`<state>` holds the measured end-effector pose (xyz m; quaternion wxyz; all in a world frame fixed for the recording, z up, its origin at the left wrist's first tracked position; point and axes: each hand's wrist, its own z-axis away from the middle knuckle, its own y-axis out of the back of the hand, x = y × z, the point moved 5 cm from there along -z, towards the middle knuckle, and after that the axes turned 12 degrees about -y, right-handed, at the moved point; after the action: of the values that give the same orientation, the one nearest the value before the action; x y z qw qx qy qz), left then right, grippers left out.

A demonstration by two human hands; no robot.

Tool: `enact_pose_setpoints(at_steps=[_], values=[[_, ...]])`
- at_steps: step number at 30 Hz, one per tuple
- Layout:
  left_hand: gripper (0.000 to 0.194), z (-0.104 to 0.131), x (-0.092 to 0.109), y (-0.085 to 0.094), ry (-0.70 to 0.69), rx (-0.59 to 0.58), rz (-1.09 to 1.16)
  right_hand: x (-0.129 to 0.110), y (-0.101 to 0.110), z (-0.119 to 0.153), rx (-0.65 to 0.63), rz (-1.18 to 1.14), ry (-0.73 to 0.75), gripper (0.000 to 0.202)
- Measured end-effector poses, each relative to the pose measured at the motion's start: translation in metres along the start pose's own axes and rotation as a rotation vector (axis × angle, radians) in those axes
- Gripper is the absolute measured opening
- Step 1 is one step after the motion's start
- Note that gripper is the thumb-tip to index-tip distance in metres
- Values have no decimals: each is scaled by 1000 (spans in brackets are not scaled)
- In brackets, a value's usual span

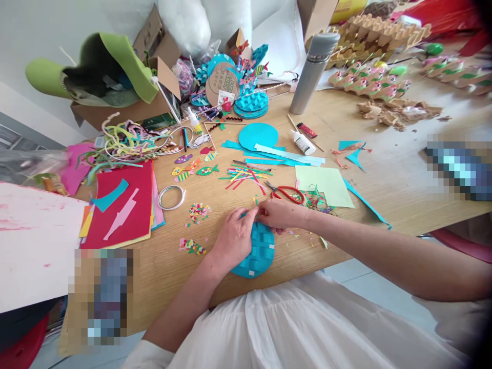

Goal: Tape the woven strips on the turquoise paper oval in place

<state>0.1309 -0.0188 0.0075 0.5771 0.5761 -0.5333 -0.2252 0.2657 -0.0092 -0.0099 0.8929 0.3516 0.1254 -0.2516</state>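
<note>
A round blue woven paper disc (258, 256) lies on the wooden table close to my body. Small white squares sit near its right and lower edges. My left hand (236, 233) rests over its upper left part, thumb and fingers closed on the rim. At the top edge my right hand (280, 212) is closed in a pinch, its fingertips meeting those of the left. Whatever is between the right fingertips is hidden. Just beyond the right hand are red-handled pliers (286, 193). Left of the hands lie piles of coloured paper bits (198, 214).
Thin paper strips (249, 177), a blue paper circle (258, 136) and a glue bottle (303, 143) lie ahead. A grey flask (313, 74) stands behind. On the left are a roll of white tape (171, 198) and red paper sheets (119, 205). Pale green paper (326, 185) lies right.
</note>
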Motion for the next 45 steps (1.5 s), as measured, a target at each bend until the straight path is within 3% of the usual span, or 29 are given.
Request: enact_pose_setpoints(at_steps=[8,19,24,27,32,38,45], values=[[53,0,-1,-2,11,0,-15,-2,3,2,9,-8,-23,20],[57,1,-1,1,42,-16,-1,7,5,-8,-103,-113,-95,25],[61,2,-4,1,74,-5,100,13,6,-9,-123,-121,-103,30],[65,5,-8,5,83,63,193,15,5,-8,-122,-127,-87,33],[62,10,-17,18,94,209,234,18,6,-3,-35,-125,-96,37],[51,19,-22,36,195,229,123,8,7,8,81,31,-57,32],[41,71,-17,48,374,256,103,20,-3,33,247,-103,-77,32]])
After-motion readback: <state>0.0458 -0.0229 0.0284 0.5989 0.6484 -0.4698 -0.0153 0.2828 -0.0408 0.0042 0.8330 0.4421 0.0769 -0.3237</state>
